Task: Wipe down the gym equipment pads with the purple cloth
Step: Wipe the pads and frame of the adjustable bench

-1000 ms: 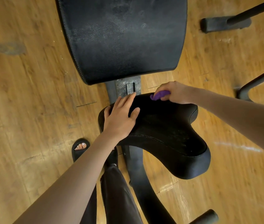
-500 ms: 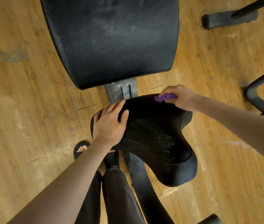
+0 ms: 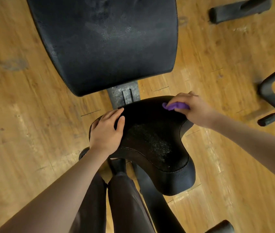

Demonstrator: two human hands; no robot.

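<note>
Hands on the seat pad, your right one working the purple cloth at its far edge.

Your right hand reaches in from the right with the forearm angled across the frame, fingers curled round the bunched cloth and pressing it against the pad's far right corner; only a small purple fold shows past your fingers. Your left hand lies flat on the pad's near left part, fingers straight and together, pointing away from you, thumb spread, holding nothing. Beyond the pad a grey metal bracket joins it to the large back pad of the bench, whose black surface looks speckled. Wooden floor lies below, with dark frame tubes to your right.
</note>
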